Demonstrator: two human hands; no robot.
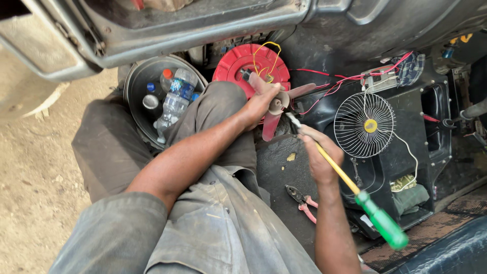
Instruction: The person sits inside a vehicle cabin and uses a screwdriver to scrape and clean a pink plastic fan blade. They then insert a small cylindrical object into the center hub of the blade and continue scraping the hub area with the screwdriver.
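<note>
My left hand (261, 101) grips the hub of a small red fan blade (274, 122), held above my knee. My right hand (317, 155) is closed around the yellow shaft of a long screwdriver (350, 185) with a green handle (383, 220); its metal tip points at the fan hub. Behind the blade sits a round red fan housing (238, 63) with yellow wires looping off it. A round white wire fan guard (364, 125) with a yellow centre lies to the right on a black vehicle panel (426, 101).
A round dark bowl (137, 86) at the left holds a clear plastic bottle (175, 99) and small caps. Red-handled pliers (303, 200) lie on the black floor mat. Red wires run across the panel. Bare dirt ground lies at the far left, a vehicle door above.
</note>
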